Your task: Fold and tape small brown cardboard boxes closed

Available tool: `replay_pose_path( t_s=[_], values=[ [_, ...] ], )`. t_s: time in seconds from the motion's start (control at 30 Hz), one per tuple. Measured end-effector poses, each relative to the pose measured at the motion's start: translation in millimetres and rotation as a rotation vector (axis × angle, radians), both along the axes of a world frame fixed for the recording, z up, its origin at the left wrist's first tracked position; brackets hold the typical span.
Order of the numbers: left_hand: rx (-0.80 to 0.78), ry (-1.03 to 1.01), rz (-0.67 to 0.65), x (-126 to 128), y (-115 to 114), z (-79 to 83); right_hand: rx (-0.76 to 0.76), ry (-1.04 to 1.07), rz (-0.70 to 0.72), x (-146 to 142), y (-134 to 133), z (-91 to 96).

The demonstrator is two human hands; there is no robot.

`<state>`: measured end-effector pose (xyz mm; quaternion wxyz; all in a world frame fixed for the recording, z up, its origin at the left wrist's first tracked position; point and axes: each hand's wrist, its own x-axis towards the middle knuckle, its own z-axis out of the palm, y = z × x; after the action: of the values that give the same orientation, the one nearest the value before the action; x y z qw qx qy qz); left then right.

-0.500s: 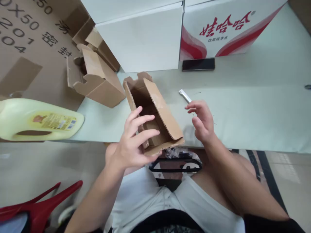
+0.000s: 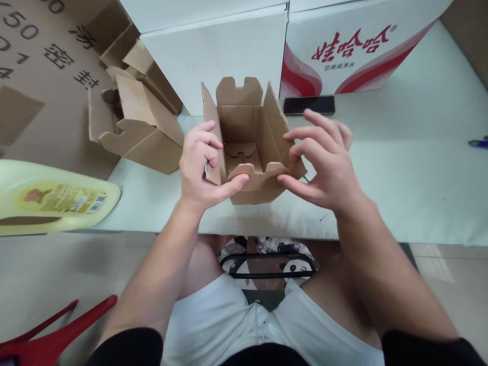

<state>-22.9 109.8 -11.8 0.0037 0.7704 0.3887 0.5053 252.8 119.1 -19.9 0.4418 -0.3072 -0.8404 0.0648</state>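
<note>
- L grip [image 2: 200, 170] grasping sm. brown box [image 2: 253, 193]: thumb on front flap, fingers at L flap.
- R grip [image 2: 324, 160] also on box: thumb at front flap's R end, fingertips at R flap.
- Box open-topped, flaps up, approx. mid-width by desk's [image 2: 400, 168] near edge; can't tell if base is flat on desk.
- 2nd brown box [image 2: 148, 145] open, L of it, further from near edge; 3rd box [image 2: 160, 79] just behind that.
- Ylw bottle [image 2: 57, 195] at near edge, L side.
- Dk phone [image 2: 308, 105] twd far edge, just before red-print wht carton [image 2: 343, 56].
- Plain wht carton [image 2: 221, 56] beside that, L.
</note>
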Motion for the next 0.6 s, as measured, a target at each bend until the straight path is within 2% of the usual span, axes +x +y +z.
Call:
replay_pose_path(
  t_s=[0.07,0.13,0.23,0.3,0.4,0.5,0.6],
  values=[
    [0.019,-0.045,0.002,0.8,5.0,-5.1,0.002,0.084,-0.031,1.0,-0.9,-11.4],
    [0.108,-0.041,-0.021,2.0,4.5,-11.4,0.007,0.148,-0.032,-5.1,-4.5,-20.2],
    [0.177,-0.007,-0.054,1.9,-1.9,-23.2,-0.019,0.220,0.021,-21.5,-8.2,-26.9],
    [0.151,0.008,-0.091,0.0,-7.7,-31.2,-0.074,0.240,0.096,-31.7,-8.6,-28.8],
    [0.031,0.008,-0.125,-3.0,-16.2,-39.8,-0.163,0.198,0.172,-41.4,-8.8,-30.8],
    [-0.028,-0.020,-0.082,-1.7,-21.5,-43.1,-0.177,0.212,0.182,-47.0,-10.7,-35.0],
    [0.072,-0.144,0.002,4.1,-23.6,-42.9,-0.122,0.333,0.116,-51.6,-13.4,-42.9]
  ],
)
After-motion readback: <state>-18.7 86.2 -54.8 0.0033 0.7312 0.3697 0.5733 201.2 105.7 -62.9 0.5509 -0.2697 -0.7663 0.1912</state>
